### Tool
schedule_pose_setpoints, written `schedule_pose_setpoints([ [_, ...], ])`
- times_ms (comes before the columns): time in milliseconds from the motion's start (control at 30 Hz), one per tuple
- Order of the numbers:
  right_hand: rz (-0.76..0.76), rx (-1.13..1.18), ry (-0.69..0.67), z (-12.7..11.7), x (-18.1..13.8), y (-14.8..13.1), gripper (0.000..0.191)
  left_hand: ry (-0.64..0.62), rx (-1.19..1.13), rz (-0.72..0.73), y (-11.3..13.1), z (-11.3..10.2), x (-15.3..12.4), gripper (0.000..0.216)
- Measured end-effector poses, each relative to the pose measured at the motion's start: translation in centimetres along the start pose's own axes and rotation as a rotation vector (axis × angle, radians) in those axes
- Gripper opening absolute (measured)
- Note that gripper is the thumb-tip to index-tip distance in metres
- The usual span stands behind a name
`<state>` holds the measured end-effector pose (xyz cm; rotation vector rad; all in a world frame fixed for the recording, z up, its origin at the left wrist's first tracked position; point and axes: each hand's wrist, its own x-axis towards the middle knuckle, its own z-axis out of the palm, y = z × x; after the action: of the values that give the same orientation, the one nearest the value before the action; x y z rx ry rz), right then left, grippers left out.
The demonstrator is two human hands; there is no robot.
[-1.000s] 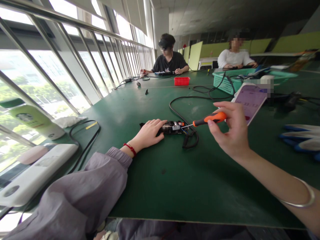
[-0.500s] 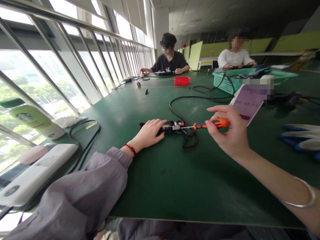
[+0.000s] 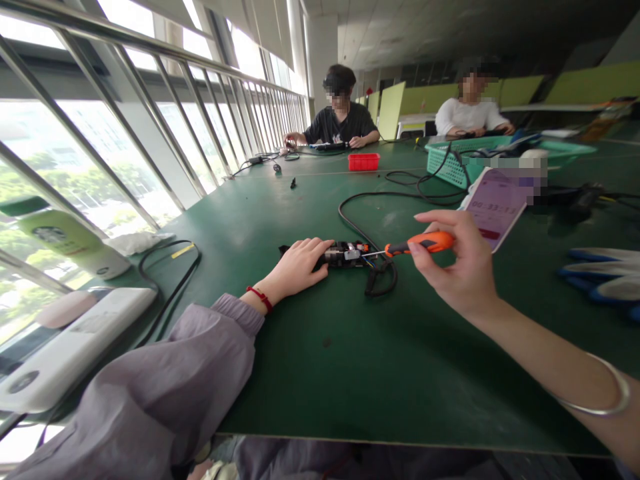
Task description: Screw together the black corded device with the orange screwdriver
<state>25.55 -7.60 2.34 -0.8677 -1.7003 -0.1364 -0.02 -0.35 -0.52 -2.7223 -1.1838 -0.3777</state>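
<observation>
My left hand point(image 3: 299, 265) lies over the left end of a small black device point(image 3: 345, 255) with exposed parts on the green table point(image 3: 350, 360), fingers curled down on it. My right hand point(image 3: 457, 267) pinches the orange handle of a screwdriver point(image 3: 420, 244). The thin metal tip reaches the device's right end. A black cable point(image 3: 380, 277) loops from the device toward the table's far side.
A phone point(image 3: 495, 207) leans behind my right hand. Blue-and-white gloves point(image 3: 605, 273) lie at the right. A teal basket point(image 3: 453, 160) and red tray point(image 3: 363, 162) stand farther back. Two people sit at the far end. White appliances point(image 3: 70, 347) rest at the left by the window.
My right hand has shifted its fingers on the screwdriver handle, which dipped and came back up slightly. The tip stays at the device and my left hand has not moved.
</observation>
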Motion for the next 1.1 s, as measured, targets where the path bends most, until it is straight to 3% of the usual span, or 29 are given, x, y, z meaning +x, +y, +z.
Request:
schedule_pose_setpoints([
  [200, 0.004, -0.003, -0.031, -0.05, 0.02, -0.02, 0.018, 0.001, 0.001, 0.011, -0.03, -0.05, 0.02, 0.046],
  [433, -0.008, 0.041, 0.001, 0.14, -0.26, 0.41, 0.037, -0.005, -0.011, 0.015, 0.1, -0.27, 0.02, 0.043],
  [633, 0.008, -0.007, -0.073, -0.03, -0.23, 0.13, 0.015, -0.005, -0.017, 0.009, 0.05, -0.24, 0.04, 0.042],
  [833, -0.004, 0.041, -0.006, 0.17, -0.21, 0.2, 0.029, -0.007, -0.021, 0.01, -0.05, -0.13, 0.07, 0.042],
  [1033, -0.009, -0.022, -0.083, -0.05, -0.14, -0.05, 0.01, 0.003, -0.032, 0.019, -0.24, -0.01, 0.04, 0.042],
  [1100, -0.01, -0.013, -0.068, -0.03, -0.17, -0.07, 0.013, 0.004, -0.041, 0.021, -0.29, 0.0, 0.04, 0.042],
])
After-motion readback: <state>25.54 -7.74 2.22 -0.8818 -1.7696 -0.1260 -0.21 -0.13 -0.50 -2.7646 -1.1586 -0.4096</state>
